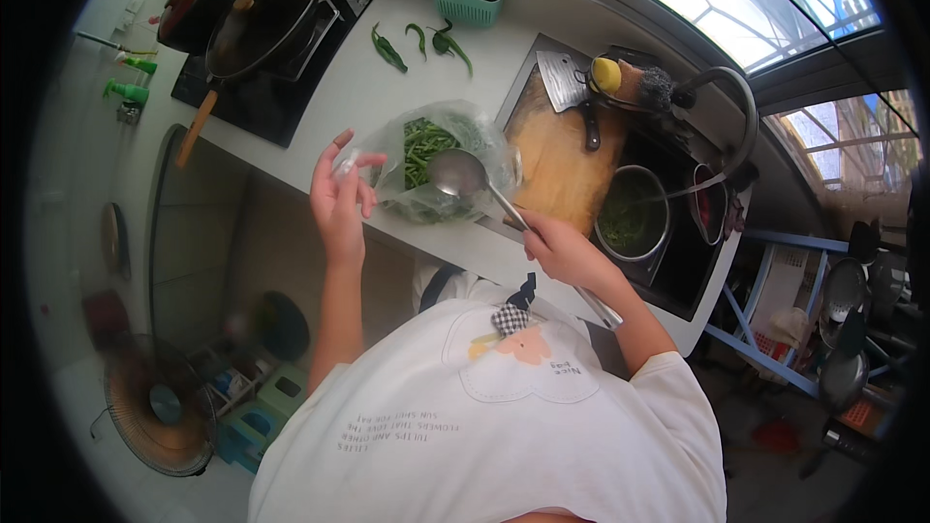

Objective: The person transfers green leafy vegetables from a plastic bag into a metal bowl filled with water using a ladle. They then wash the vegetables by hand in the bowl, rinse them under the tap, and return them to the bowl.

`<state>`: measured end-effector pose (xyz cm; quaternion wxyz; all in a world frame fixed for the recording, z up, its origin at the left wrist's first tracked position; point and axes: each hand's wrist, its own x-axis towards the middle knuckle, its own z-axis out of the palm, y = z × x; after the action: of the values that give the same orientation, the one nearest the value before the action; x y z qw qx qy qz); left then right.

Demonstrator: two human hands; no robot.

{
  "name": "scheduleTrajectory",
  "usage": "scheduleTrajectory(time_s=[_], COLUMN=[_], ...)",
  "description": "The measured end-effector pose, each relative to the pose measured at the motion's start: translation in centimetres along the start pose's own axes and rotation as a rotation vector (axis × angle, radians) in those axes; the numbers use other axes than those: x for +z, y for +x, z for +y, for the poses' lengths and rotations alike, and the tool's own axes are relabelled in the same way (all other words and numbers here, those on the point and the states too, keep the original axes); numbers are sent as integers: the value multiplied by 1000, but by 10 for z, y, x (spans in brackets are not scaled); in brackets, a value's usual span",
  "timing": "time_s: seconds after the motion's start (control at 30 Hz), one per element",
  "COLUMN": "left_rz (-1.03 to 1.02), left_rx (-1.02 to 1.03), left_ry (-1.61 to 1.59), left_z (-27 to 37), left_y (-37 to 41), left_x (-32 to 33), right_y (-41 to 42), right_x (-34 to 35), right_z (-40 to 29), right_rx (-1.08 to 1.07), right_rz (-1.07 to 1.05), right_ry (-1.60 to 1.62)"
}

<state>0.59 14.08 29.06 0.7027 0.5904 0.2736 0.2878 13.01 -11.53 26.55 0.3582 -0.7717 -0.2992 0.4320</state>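
My right hand (567,250) is closed around the handle of a metal ladle (456,172). The ladle's bowl hangs over a clear plastic bag (476,120) on the counter, covering part of its contents. Inside the bag lie cut green vegetable pieces (421,142), possibly beans. My left hand (340,196) is raised at the bag's left side, some fingers spread. A crumpled clear piece, apparently the bag's edge, is pinched between its fingers.
Right of the bag, a cleaver (561,83) lies on a wooden cutting board (563,171). A pot of greens (632,214) stands under the faucet (748,109). Several green chilies (389,49) lie behind the bag. A lidded pan (265,22) rests on the cooktop (290,105), its handle overhanging the edge.
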Motion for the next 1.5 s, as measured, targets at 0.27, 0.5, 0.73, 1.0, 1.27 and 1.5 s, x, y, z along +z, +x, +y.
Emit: scheduleTrajectory(time_s=[0.27,0.5,0.73,1.0,1.27,1.5], left_rz=[-8,383,294,206,243,-132], left_rx=[129,-37,-534,-693,-254,-218], left_ry=[232,326,120,-248,-181,-109], left_z=[2,-127,-249,-165,-85,-20], left_y=[-24,7,38,36,24,10], left_x=[3,-57,-92,-82,-103,-57], right_y=[87,117,125,130,85,72], right_x=[24,35,50,14,-18,-14], right_z=[-7,32,5,20,15,-10], right_rx=[-127,-102,-220,93,125,91], right_rz=[334,213,152,-475,-387,-386], right_ry=[-846,-924,-813,-12,179,123])
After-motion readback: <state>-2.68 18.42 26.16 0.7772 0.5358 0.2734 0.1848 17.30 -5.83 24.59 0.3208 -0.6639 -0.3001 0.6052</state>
